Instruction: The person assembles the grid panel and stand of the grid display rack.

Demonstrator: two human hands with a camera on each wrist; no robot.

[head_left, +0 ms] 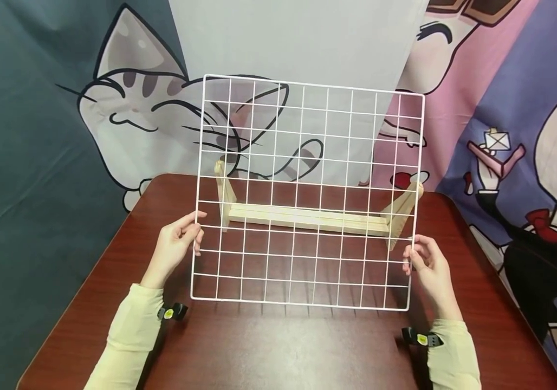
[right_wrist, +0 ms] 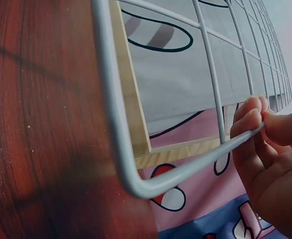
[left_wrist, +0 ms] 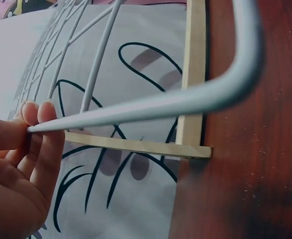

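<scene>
A white wire grid panel (head_left: pixel 303 184) is held upright above the table, slightly tilted in the head view. My left hand (head_left: pixel 178 241) pinches its left side rod between thumb and fingers, below mid-height. On the opposite side my right hand (head_left: pixel 429 265) pinches the right rod at about the same height. Behind the grid stands a pale wooden stand (head_left: pixel 308 218), a long crossbar between two upright end pieces. In the left wrist view the thumb and fingertips of the left hand (left_wrist: pixel 24 164) meet on the rod. The right wrist view shows the right hand (right_wrist: pixel 270 149) doing likewise.
The dark red-brown wooden table (head_left: pixel 283 352) extends beneath both arms. Past its far edge hangs a cloth backdrop (head_left: pixel 347 43) printed with a cartoon cat and other figures. Black bands with small devices sit on both wrists.
</scene>
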